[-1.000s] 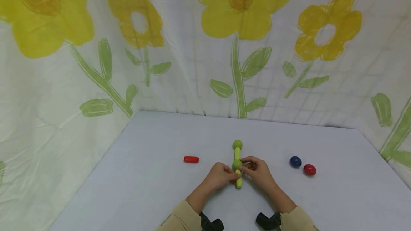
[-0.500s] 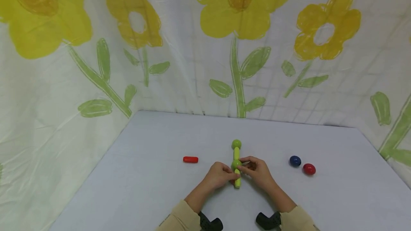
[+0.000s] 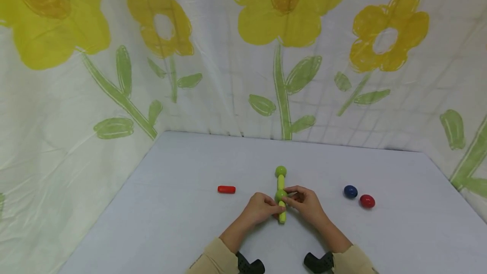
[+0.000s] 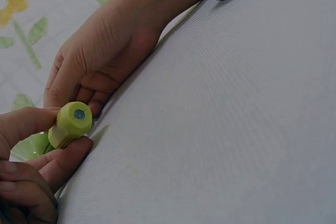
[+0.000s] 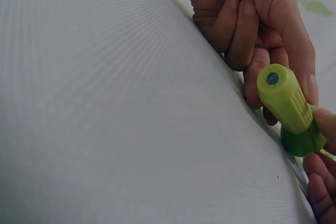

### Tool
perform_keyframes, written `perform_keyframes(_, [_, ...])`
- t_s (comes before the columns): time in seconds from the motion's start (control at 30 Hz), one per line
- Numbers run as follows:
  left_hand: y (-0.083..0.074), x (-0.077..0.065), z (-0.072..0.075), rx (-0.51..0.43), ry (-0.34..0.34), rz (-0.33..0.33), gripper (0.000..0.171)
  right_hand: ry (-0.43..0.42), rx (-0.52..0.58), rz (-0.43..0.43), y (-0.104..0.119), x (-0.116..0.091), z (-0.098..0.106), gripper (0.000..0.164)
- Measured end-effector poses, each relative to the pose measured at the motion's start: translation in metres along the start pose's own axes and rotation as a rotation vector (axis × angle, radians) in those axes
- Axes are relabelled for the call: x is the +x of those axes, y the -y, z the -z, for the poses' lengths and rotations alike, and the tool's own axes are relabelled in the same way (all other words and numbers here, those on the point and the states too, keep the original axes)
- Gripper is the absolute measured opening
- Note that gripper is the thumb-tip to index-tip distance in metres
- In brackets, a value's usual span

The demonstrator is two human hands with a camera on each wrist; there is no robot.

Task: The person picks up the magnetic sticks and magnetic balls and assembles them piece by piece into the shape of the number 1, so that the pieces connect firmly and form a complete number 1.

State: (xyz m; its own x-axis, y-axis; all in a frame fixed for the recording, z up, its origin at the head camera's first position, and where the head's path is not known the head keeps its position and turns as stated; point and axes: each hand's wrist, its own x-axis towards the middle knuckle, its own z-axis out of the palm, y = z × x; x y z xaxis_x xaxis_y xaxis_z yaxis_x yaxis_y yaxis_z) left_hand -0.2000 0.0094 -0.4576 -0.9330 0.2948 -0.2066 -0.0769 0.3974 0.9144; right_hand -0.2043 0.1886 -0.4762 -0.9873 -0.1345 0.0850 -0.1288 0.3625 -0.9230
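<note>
In the head view, a straight line of two green balls and two yellow-green rods lies mid-table. My left hand [image 3: 261,208] pinches the near rod [image 3: 282,218] between thumb and fingers. The near green ball [image 3: 280,195] is pinched by my right hand [image 3: 305,202]. Beyond it come the far rod [image 3: 280,182] and the far green ball [image 3: 281,171]. Both wrist views show the near rod [image 4: 72,121] end-on, with a small metallic disc in its tip. That rod [image 5: 286,100] meets the ball [image 5: 303,139] in the right wrist view.
A red rod [image 3: 226,189] lies left of the hands. To the right, a blue ball [image 3: 350,191] and a red ball [image 3: 367,201] rest on the white table [image 3: 182,168]. A curtain printed with flowers [image 3: 213,109] hangs behind the table's far edge.
</note>
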Motion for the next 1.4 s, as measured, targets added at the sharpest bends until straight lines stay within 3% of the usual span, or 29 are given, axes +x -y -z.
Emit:
perform_keyframes(0.23, [0.001,0.0,0.001,0.02,-0.007,-0.026,0.024,-0.001,-0.022,0.0,0.003,-0.002,0.002,0.034])
perform_keyframes(0.53, [0.003,-0.001,0.002,0.051,-0.015,-0.018,0.024,-0.052,-0.079,-0.094,0.008,-0.008,0.016,0.04])
perform_keyframes(0.87, [0.001,-0.002,0.001,0.035,-0.011,0.008,0.023,-0.129,-0.092,-0.168,0.021,-0.016,0.061,0.047])
perform_keyframes(1.1, [0.002,-0.003,0.001,0.043,-0.017,0.011,0.024,-0.196,-0.128,-0.167,0.022,-0.025,0.099,0.055])
perform_keyframes(1.4, [0.0,-0.004,0.001,0.04,-0.019,0.01,0.023,-0.259,-0.147,-0.213,0.025,-0.034,0.132,0.059])
